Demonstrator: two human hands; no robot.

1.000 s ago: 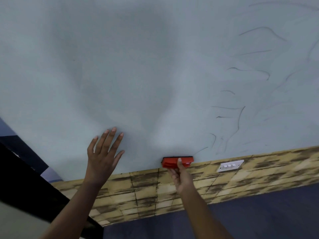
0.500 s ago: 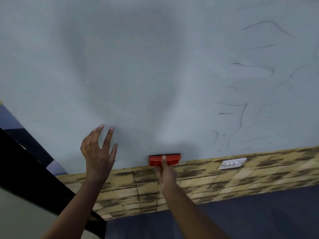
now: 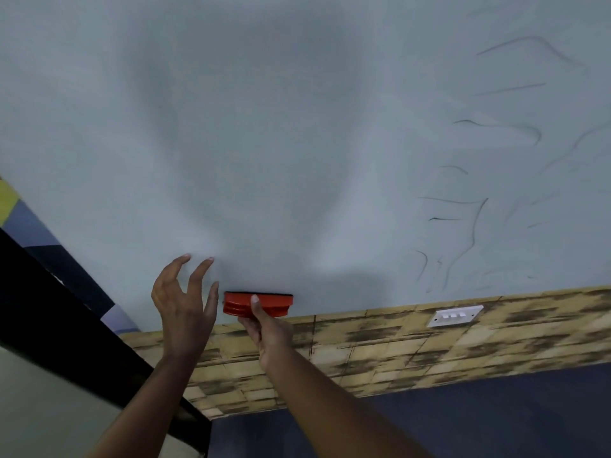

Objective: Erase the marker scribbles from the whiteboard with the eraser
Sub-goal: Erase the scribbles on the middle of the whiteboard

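1. Down at the bottom edge of the whiteboard [image 3: 264, 143], the right hand [image 3: 269, 332] is gripping the red eraser [image 3: 258, 304], fingers curled round it with one laid across its back, felt side sitting against the board.
2. Left hand [image 3: 183, 302] is hanging just left of the eraser, fingers loosely spread and bent, holding nothing. Can't tell if the tips are touching the board.
3. Middle and left of the board are looking wiped, just greyish smudge, so I'd say that part's done.
4. Marker scribbles [image 3: 469, 226] are still showing over on the right side, well apart from the eraser. Guessing that's roughly a third left.
5. Below the board, a white switch plate [image 3: 456, 315] is sitting on the brick-pattern strip [image 3: 396, 352].
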